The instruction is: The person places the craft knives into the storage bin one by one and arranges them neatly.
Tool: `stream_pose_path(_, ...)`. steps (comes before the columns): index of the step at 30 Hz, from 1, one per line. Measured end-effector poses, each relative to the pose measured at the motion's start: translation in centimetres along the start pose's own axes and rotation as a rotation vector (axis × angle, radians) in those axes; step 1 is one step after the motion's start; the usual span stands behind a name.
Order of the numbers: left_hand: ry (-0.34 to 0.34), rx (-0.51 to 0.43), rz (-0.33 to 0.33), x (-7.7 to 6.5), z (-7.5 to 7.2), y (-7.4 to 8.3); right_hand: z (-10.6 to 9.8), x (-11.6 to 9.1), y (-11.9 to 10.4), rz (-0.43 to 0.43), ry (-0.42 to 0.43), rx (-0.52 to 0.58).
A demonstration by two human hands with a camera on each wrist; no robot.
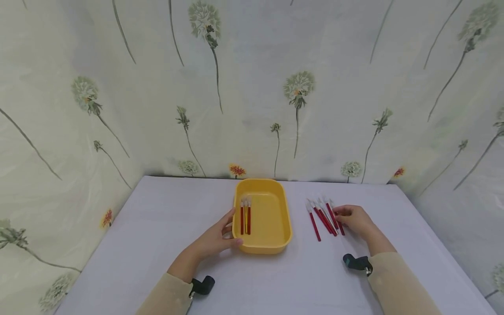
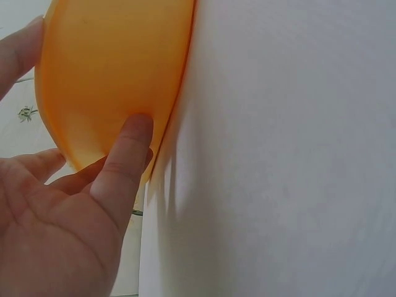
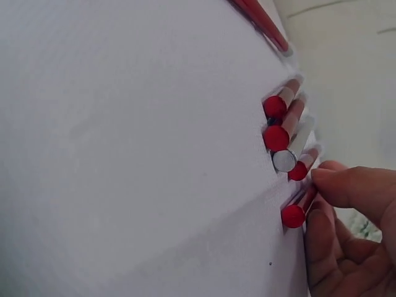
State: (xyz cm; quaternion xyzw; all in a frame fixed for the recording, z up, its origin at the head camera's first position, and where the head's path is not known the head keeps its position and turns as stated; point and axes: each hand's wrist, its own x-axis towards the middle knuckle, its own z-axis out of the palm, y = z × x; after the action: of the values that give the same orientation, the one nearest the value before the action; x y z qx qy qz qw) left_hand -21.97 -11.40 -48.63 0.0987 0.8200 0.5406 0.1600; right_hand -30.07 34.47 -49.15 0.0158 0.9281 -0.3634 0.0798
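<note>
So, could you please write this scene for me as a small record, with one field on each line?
Container: yellow tray, on a white table
In tray: three slender sticks, one yellow between two red, along the left side
Left hand: holds the tray's near-left corner
Right hand: pinches the rightmost red stick
Right of tray: loose sticks, mostly red, one pale
Background: flower-patterned covering
</note>
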Motion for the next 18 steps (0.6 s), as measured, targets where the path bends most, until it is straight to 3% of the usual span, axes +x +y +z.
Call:
stream_pose_path(11, -0.005, -0.003, -0.002, -0.01, 0.04, -0.12, -0.35, 0.17, -0.42, -0.046, 0.025, -0.089)
stream_pose_path(18, 0.001, 0.002, -0.013, 0.04, 0.05, -0.09, -0.27, 0.23, 0.01, -0.009, 0.041, -0.001)
